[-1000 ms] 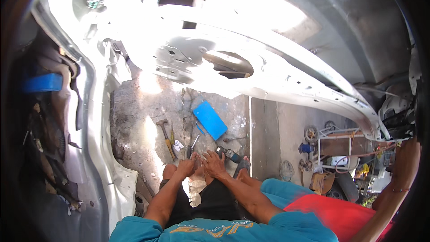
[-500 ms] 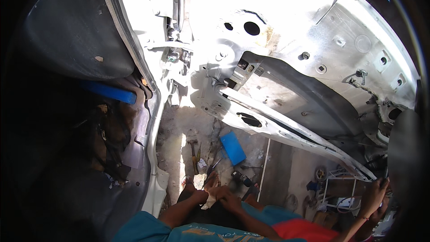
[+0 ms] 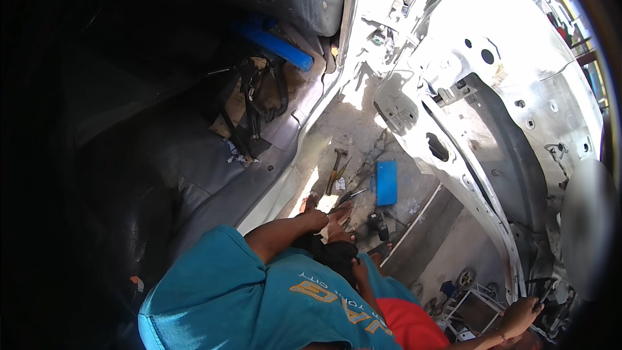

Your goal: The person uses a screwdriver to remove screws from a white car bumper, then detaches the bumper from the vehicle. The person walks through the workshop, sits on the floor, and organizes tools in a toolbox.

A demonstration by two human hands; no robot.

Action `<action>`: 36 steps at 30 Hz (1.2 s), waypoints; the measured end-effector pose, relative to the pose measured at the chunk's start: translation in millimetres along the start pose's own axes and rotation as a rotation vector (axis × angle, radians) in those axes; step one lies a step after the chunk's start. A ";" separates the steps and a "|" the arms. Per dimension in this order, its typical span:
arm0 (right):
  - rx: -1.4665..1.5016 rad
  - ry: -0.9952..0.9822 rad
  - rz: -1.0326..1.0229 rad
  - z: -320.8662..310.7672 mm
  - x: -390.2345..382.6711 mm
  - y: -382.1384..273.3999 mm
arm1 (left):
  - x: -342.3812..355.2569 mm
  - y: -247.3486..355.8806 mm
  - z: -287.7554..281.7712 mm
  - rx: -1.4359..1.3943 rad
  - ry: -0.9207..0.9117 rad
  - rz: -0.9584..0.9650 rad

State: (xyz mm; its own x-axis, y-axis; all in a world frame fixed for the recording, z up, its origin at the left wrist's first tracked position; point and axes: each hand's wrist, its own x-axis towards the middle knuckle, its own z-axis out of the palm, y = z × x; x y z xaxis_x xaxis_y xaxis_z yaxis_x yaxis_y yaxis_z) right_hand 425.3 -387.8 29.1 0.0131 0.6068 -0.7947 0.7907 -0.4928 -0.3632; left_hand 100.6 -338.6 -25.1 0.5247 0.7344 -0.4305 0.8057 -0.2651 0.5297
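My left hand [image 3: 316, 221] is over my left knee. Its fingers look curled, and whatever they may hold is hidden. Lower on my lap, my right hand [image 3: 359, 271] lies against my dark shorts [image 3: 337, 256]; its fingers are mostly hidden. Below the hands are my bare feet [image 3: 339, 215]. On the ground just beyond them lie a hammer [image 3: 335, 170], a crumpled white scrap [image 3: 340, 183], a screwdriver-like tool [image 3: 350, 196], a blue flat box [image 3: 387, 182] and a black cordless drill [image 3: 378, 225].
A stripped white car door [image 3: 479, 181] stands open on the right. Another person's hand [image 3: 520, 317] is at its lower end, near dark parts. The car's dark interior [image 3: 162, 123] fills the left, with a blue bar [image 3: 275, 46] and black pedals [image 3: 249, 91]. A white metal frame [image 3: 476, 311] stands lower right.
My view has swung left, showing more of the car's interior. My hands, close together before, are now apart: the left over the knee, the right lower against my shorts.
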 end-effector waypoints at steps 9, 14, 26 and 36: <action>-0.124 0.322 -0.052 -4.0 -49.1 -44.3 | -27.4 1.5 -50.1 0.057 -0.248 0.078; 0.215 0.507 0.062 3.3 -83.3 -27.4 | -14.5 12.4 -88.7 -0.079 -0.236 0.073; 0.809 0.823 0.357 4.3 -188.7 44.0 | 50.4 82.2 -103.3 0.084 -0.244 0.380; 0.718 0.814 -0.002 -0.1 -231.1 44.8 | 58.3 164.5 -61.7 0.140 -0.319 0.639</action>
State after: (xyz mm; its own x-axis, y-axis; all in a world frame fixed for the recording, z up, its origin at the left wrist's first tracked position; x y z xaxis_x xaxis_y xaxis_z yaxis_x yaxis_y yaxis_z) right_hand 457.8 -550.1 196.6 0.6234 0.7092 -0.3294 0.2520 -0.5810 -0.7739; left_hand 246.7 -300.8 82.1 0.9421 0.1968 -0.2715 0.3311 -0.6744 0.6599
